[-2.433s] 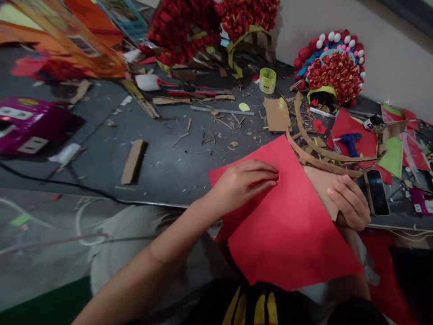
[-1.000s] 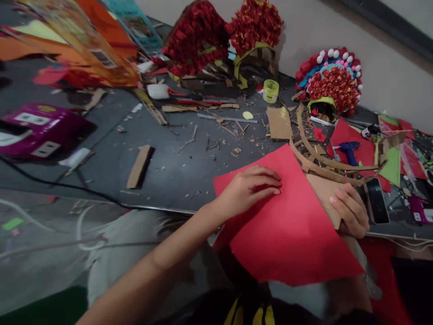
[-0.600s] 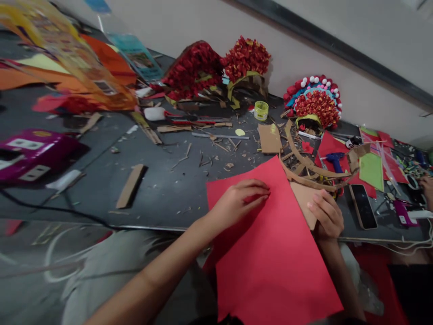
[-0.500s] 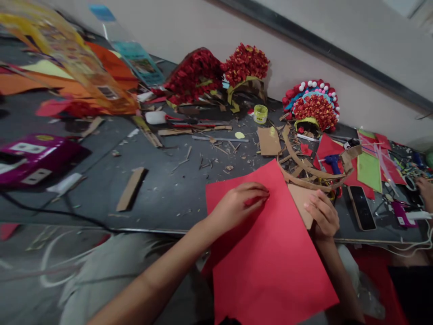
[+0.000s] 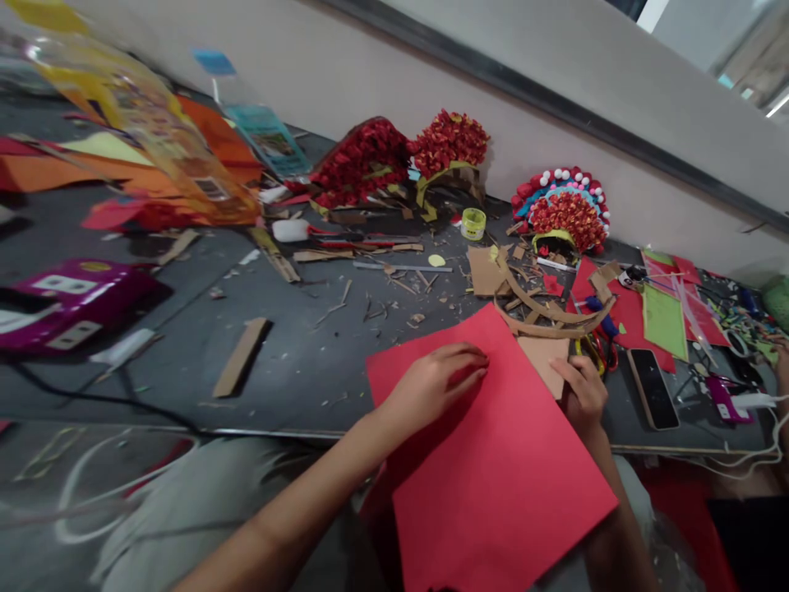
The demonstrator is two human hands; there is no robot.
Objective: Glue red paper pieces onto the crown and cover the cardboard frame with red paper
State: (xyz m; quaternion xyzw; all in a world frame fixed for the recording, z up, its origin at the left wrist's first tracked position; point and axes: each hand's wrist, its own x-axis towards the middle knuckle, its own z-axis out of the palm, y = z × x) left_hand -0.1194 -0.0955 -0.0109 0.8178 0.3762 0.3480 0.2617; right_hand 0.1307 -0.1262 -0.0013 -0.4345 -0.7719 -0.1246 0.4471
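Note:
A large sheet of red paper [image 5: 499, 469] slants over the table's front edge and my lap. My left hand [image 5: 435, 382] rests on its upper part, thumb and fingertips drawn together against the paper. Under the sheet's right edge a flat piece of cardboard [image 5: 537, 362] sticks out. My right hand [image 5: 583, 390] grips that cardboard by its right side, thumb on top and fingers curled. Just beyond it lies a curved cardboard frame [image 5: 536, 316], with yellow-handled scissors [image 5: 590, 352] and a blue glue gun [image 5: 607, 322] partly hidden nearby.
Red ruffled headpieces [image 5: 449, 140] and a decorated one with white beads [image 5: 564, 210] stand along the wall. Bottles [image 5: 265, 136], a purple power strip [image 5: 74, 300] and cardboard scraps lie left. A phone [image 5: 653, 388] lies right. Another person's arm [image 5: 782, 386] shows far right.
My right hand has shifted slightly left and its fingers have curled more under the cardboard. The curved frame sits lower and further left. The whole view has tilted a little.

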